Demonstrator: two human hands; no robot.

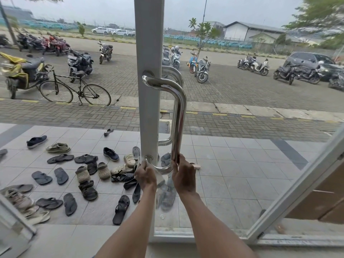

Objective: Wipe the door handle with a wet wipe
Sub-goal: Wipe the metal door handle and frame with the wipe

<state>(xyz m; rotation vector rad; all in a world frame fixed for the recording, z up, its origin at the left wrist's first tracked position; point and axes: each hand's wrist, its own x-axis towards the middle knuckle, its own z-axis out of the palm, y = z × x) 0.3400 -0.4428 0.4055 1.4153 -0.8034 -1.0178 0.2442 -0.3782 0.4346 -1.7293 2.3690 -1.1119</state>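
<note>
Noted chrome door handle (179,118) upright on white door frame (149,53). Found left hand (146,176) pinching wet wipe (160,178) at handle's lower mount (wipe pale, partly hidden by that hand), right hand (183,176) wrapped round lower end of the vertical bar. Logged sandals and shoes (87,190) scattered on tiled floor (232,164) outside.

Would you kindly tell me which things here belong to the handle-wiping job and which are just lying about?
Job: curved chrome door handle, white wet wipe, left hand, right hand.
Lying about: scattered sandals and shoes, black bicycle, parked motorbikes.
</note>
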